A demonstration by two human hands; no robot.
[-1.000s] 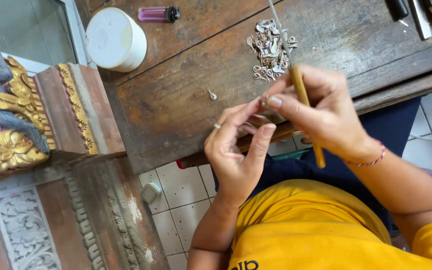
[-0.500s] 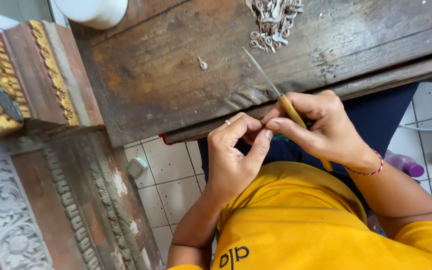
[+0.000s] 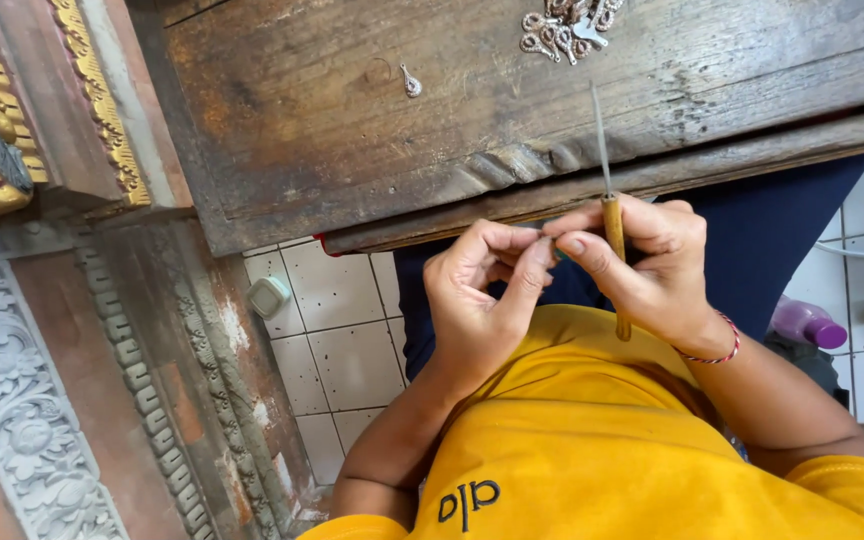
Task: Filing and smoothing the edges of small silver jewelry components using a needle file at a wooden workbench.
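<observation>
Workbench [image 3: 352, 130] of dark, worn wood fills the upper part of the head view, and everything else sits around it. Left of the workbench stands a carved pillar [image 3: 42, 400] with gilded and pale floral bands. Below the workbench's front edge, over white floor tiles [image 3: 342, 330], the person's two hands meet just above a yellow shirt [image 3: 592, 450]. The right hand [image 3: 652, 265] grips a wooden-handled needle tool [image 3: 612, 225] upright, its thin metal tip reaching up across the workbench edge. The left hand [image 3: 482, 295] is curled, thumb and fingertips pinched together against the right hand; whatever they pinch is too small to make out. On the workbench's far edge lies a heap of small silver pieces [image 3: 562, 25], with one lone silver piece [image 3: 411, 82] left of it.
</observation>
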